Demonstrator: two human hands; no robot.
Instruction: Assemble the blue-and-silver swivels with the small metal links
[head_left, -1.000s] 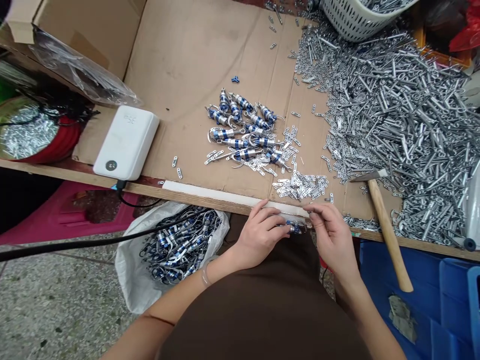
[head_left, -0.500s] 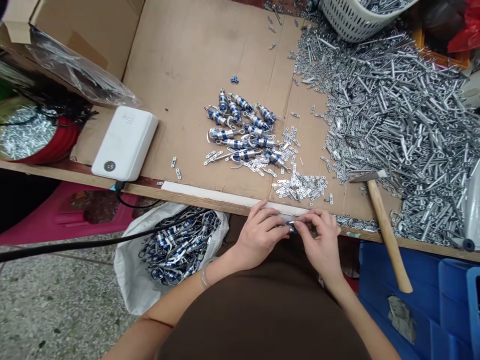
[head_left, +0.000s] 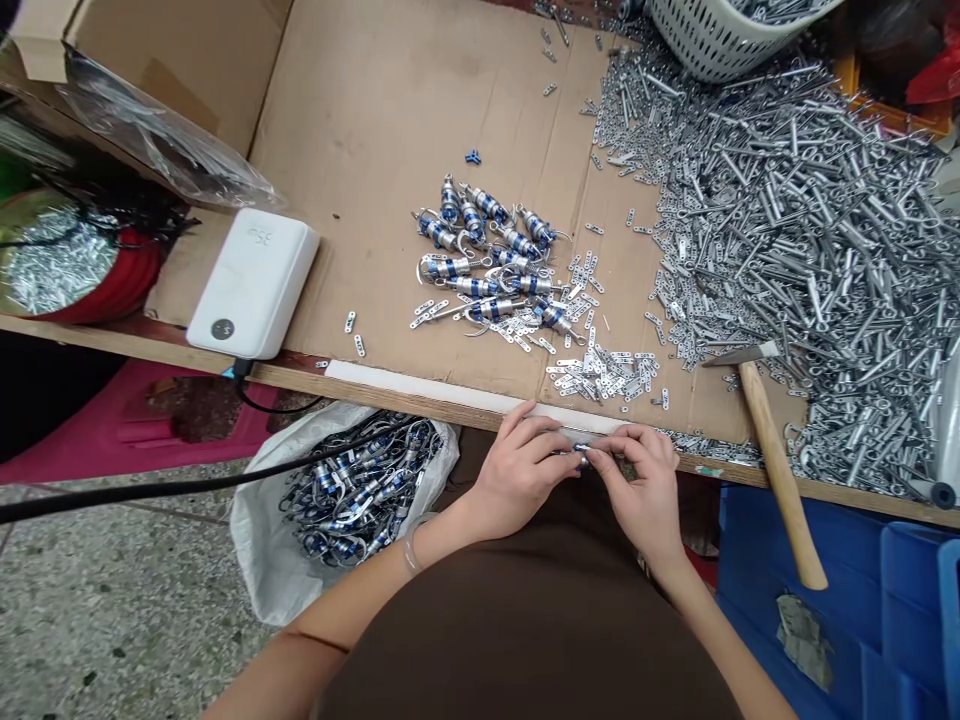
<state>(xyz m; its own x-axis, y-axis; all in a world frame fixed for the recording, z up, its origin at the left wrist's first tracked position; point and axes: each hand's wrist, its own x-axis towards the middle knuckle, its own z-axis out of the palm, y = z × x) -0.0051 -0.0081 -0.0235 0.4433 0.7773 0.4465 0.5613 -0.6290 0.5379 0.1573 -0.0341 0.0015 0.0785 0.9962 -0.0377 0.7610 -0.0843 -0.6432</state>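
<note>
Evidently unfinished, one blue-and-silver piece (head_left: 581, 450) is pinched by the left hand (head_left: 517, 468) and right hand (head_left: 645, 482); similar units (head_left: 516, 241) lie clustered, apparently assembled, beside many loose links (head_left: 600, 374), seemingly unused.

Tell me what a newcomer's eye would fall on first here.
Likely the big heap of silver metal parts over the right side of the table, with a hammer lying at its edge. Next, the cluster of blue-and-silver pieces mid-table. At the front edge, the left hand holds a small blue piece, with the right hand at it.
</note>
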